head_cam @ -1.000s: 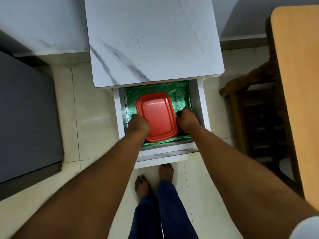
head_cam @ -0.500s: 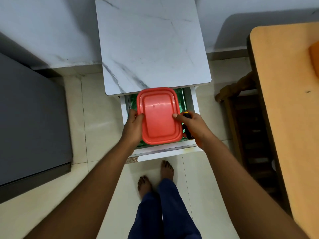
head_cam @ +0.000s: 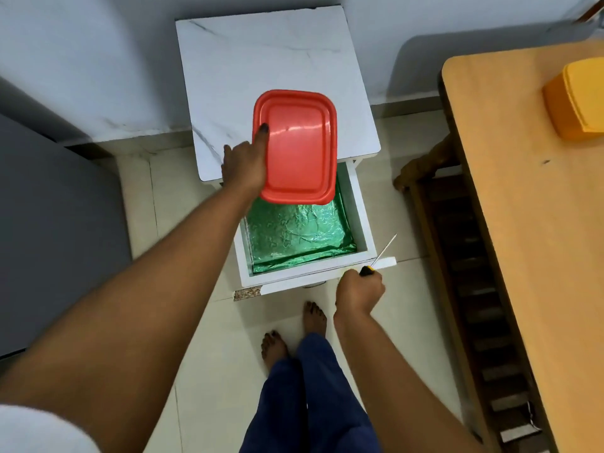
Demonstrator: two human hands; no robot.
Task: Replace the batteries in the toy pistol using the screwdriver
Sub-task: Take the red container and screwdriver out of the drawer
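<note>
The person stood barefoot on the pale tiled floor in front of a small white cabinet with a marble-patterned top, its drawer pulled out toward them. The left hand held a red lidded box by its left edge, thumb laid on the lid and the fingers hidden underneath, so its grip was closed round that edge. The box hung partly over the cabinet's surface and partly over the back of the open drawer; whether it touched the top I could not tell. The drawer was lined with crinkled green foil.

The right hand was low, just beside the drawer's front right corner, its grip curled tight round the dark handle of the screwdriver. A thin yellow band showed where the handle left the fist, and the slim metal shaft pointed up and to the right, crossing the drawer's front edge.

No toy pistol or batteries were in sight; what the red box held could not be seen.

To the right stood a wooden table with a yellow container near its far edge, and a dark wooden chair tucked beside it. A grey block of furniture filled the left side.
</note>
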